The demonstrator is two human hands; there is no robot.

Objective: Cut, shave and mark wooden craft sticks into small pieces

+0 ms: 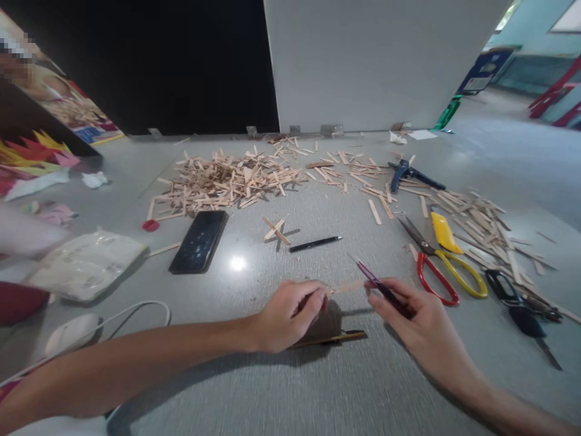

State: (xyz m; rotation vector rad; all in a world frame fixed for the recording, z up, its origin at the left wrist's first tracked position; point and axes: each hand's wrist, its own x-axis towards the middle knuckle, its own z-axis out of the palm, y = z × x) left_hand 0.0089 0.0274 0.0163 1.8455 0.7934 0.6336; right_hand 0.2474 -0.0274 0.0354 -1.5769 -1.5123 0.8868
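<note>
Between my two hands runs a thin pale wooden stick [348, 286], blurred. My left hand [290, 315] is closed, with thumb and fingertips pinching its left end. My right hand [420, 321] is wrapped around a slim dark tool [384, 289] with a pink-purple edge and a fine metal point facing up and left. Its fingertips also meet the stick's right end. Under my left hand lies a brownish object with a yellowish edge [336, 338], partly hidden. Just beyond my hands are a black pen [315, 244] and a small piece of crossed sticks [275, 231].
A heap of wooden sticks [227, 178] lies at the back, more at right. Scissors [440, 260], a yellow-handled item [445, 232], a dark plier-like tool [411, 175] and keys [526, 318] lie right. A phone [200, 242], plastic packet [88, 263] and white cable [136, 306] are left.
</note>
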